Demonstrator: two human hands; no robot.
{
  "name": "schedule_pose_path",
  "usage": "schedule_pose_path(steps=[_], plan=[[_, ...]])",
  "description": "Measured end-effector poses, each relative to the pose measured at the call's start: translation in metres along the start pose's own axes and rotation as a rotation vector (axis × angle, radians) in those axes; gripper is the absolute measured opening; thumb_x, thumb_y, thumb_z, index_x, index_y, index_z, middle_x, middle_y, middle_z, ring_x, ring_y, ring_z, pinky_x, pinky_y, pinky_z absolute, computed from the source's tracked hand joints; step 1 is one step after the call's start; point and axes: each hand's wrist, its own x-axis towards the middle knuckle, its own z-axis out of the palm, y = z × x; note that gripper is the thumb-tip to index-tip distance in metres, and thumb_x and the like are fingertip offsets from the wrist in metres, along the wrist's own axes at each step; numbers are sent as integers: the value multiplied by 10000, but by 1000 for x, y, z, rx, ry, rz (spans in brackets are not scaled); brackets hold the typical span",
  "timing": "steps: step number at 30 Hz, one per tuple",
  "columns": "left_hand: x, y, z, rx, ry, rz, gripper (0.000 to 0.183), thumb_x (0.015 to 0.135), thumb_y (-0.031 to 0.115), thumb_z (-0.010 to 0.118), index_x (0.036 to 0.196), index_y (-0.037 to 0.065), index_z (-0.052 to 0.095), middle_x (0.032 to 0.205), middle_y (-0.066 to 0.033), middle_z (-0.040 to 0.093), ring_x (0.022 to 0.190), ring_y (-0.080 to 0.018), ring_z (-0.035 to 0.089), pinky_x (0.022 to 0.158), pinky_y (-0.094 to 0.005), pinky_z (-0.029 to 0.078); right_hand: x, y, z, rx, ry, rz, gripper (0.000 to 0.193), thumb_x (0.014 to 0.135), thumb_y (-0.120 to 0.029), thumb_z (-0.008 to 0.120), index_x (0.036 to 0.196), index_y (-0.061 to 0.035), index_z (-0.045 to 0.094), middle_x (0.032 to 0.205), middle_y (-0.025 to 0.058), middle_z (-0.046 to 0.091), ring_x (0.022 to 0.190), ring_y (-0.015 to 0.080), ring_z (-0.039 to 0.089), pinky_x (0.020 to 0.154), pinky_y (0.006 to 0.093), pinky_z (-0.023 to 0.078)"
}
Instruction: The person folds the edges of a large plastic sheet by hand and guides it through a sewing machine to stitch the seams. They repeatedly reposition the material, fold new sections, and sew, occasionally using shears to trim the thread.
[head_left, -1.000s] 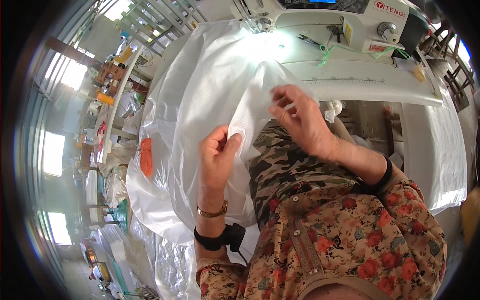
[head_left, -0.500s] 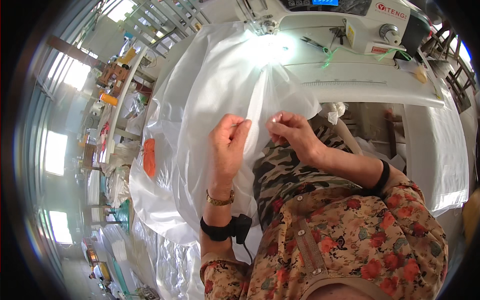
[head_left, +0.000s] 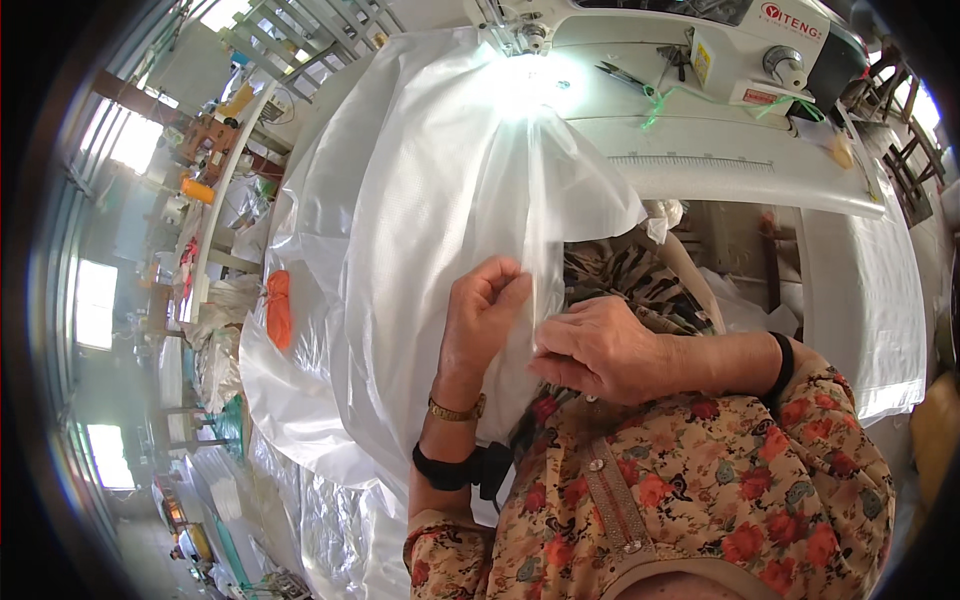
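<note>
A large sheet of white translucent plastic fabric [head_left: 400, 230] runs from under the needle area of a sewing machine [head_left: 525, 38] down over my lap. My left hand [head_left: 487, 310] pinches the sheet beside a straight fold that leads up to the needle. Lower down and to the right, my right hand [head_left: 600, 348] is closed, thumb and fingers together, on the near part of the same fold. The lamp's bright glare hides where the fabric meets the needle.
Small snips [head_left: 622, 75] and a green thread [head_left: 690, 95] lie on the machine bed, with a ruler scale [head_left: 700, 162] along its near side. An orange bundle [head_left: 278, 308] rests on the sheet at left. White material [head_left: 865, 310] hangs at the right.
My right hand has moved down toward my body and closed on the fold. My left hand has shifted slightly right and down. The fold now runs straighter, and the view has shifted a little.
</note>
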Motion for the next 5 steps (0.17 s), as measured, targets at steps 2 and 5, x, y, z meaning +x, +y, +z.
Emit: schedule_pose_path(steps=[2,5], plan=[[2,0,1,-142,-22,-35,73,929,43,554,908,-9,601,767,39,600,697,-17,490,599,-196,403,5,1,-2,49,-68,36,186,869,-235,613,845,-55,574,727,142,619,665,360,618,595,447,482],[1,1,1,-154,-75,16,101,937,23,531,993,-4,611,827,1,651,742,-20,531,660,-178,425,9,2,6,-67,-230,49,185,860,-242,637,871,-74,563,760,129,635,663,341,632,607,433,498]])
